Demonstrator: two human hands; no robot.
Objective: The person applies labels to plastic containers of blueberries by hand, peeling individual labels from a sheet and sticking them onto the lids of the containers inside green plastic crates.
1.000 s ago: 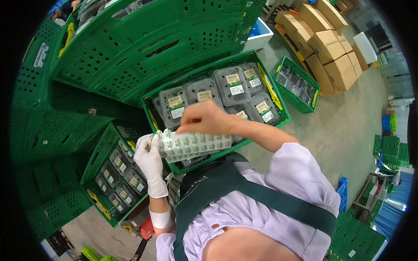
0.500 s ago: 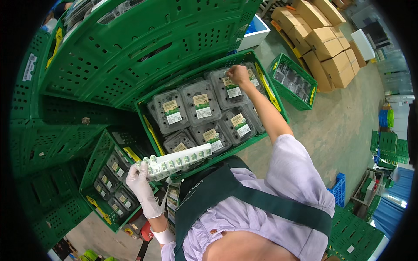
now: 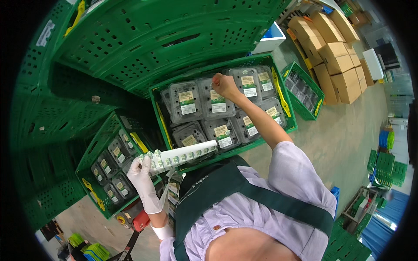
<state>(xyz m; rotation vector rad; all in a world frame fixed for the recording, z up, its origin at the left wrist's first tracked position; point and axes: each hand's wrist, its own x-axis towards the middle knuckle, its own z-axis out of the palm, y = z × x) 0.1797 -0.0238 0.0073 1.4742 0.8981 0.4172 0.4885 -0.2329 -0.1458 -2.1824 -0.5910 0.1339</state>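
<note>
My gloved left hand (image 3: 143, 179) pinches one end of a long white strip of small green-and-white stickers (image 3: 185, 155). The strip reaches across the near edge of a green crate (image 3: 261, 142). Clear plastic clamshell boxes with dark contents and beige, green and white labels fill that crate. Over the top of the back-row middle clamshell (image 3: 208, 98) is my bare right hand (image 3: 225, 87), fingers pressed together; whatever they hold is too small to make out. A small round sticker (image 3: 244, 72) shows on the lid of the clamshell (image 3: 247, 89) just right of it.
A large green crate wall (image 3: 143, 56) rises behind. Another crate of labelled clamshells (image 3: 98, 152) stands lower left, near a red-ended bar (image 3: 141, 221). To the right are a smaller green crate (image 3: 320, 114), stacked cardboard boxes (image 3: 337, 61) and concrete floor (image 3: 339, 143).
My right hand has moved left from the clamshell at the right to the middle one. The lid it left now shows a round sticker. The view has shifted slightly; my left hand still holds the strip.
</note>
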